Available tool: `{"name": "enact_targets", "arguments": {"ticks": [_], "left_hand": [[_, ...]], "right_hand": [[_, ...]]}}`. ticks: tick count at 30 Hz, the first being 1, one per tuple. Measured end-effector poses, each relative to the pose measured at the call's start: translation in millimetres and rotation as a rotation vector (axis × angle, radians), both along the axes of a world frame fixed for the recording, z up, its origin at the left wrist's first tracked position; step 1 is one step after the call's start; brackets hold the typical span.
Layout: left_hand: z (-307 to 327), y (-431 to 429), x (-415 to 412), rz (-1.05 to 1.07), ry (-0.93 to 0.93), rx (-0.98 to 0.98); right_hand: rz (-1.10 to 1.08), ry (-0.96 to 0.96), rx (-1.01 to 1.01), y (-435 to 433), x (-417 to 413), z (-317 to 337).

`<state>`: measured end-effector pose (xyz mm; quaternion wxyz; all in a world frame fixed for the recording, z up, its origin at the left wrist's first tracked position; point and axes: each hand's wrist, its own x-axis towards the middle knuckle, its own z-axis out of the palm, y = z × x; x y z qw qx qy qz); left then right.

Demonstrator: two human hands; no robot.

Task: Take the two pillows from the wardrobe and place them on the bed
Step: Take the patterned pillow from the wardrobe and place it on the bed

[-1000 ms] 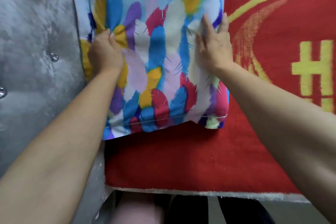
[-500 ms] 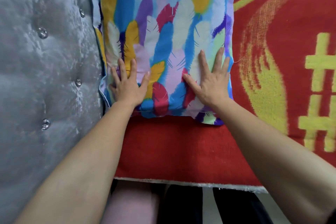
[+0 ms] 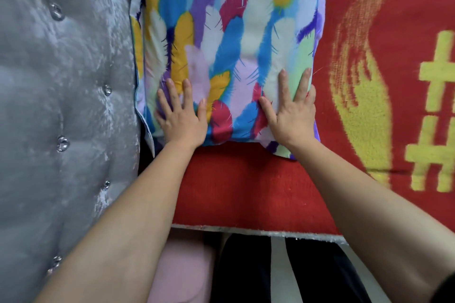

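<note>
Red bed (image 3: 236,192), hands flat on pillow (image 3: 236,44)

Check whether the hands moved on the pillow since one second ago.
Yes. Both hands, left and right, slid from mid-pillow down to the pillow's near edge by the red blanket, now lying flat.

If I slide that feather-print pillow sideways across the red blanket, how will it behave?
The pillow probably gives rather than staying stiff: it dimples under the left hand and right hand. The fuzzy red blanket likely drags on it. It shouldn't roll.
</note>
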<state>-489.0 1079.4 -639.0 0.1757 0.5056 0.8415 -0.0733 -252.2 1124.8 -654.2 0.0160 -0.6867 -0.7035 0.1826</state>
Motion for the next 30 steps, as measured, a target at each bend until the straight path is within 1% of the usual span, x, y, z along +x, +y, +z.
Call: {"name": "enact_targets", "arguments": {"ticks": [5, 7, 10, 13, 17, 20, 25, 28, 30], "left_hand": [[-11.9, 1.9, 2.1, 0.018, 0.010, 0.035], [-8.2, 4.5, 1.7, 0.033, -0.014, 0.033], [13.2, 2.7, 0.7, 0.046, -0.042, 0.041], [56.5, -6.4, 10.7, -0.020, 0.041, 0.151], [146.0, -16.8, 34.7, -0.119, 0.157, 0.287], [241.9, -19.6, 53.0, -0.136, 0.255, 0.401], [411.9, -46.1, 87.9, -0.054, 0.421, 0.647], [488.5, -80.0, 113.3, 0.007, 0.513, 0.766], [527.3, -102.8, 129.2, 0.038, 0.557, 0.791]], "right_hand": [[0.009, 0.015, -0.003, 5.7, 0.6, -7.7], [0.004, 0.012, -0.018, 6.3, 1.0, -4.5], [0.041, 0.016, -0.050, 7.5, 4.1, 11.6], [0.171, 0.021, 0.029, 7.2, 15.5, 46.0], [0.304, 0.084, 0.174, 14.6, 37.0, 124.3], [0.363, 0.133, 0.300, 31.6, 52.4, 209.9], [0.456, 0.250, 0.559, 52.4, 70.9, 373.8], [0.515, 0.296, 0.715, 44.5, 81.9, 456.5], [0.526, 0.332, 0.791, 32.2, 94.1, 502.8]]}}
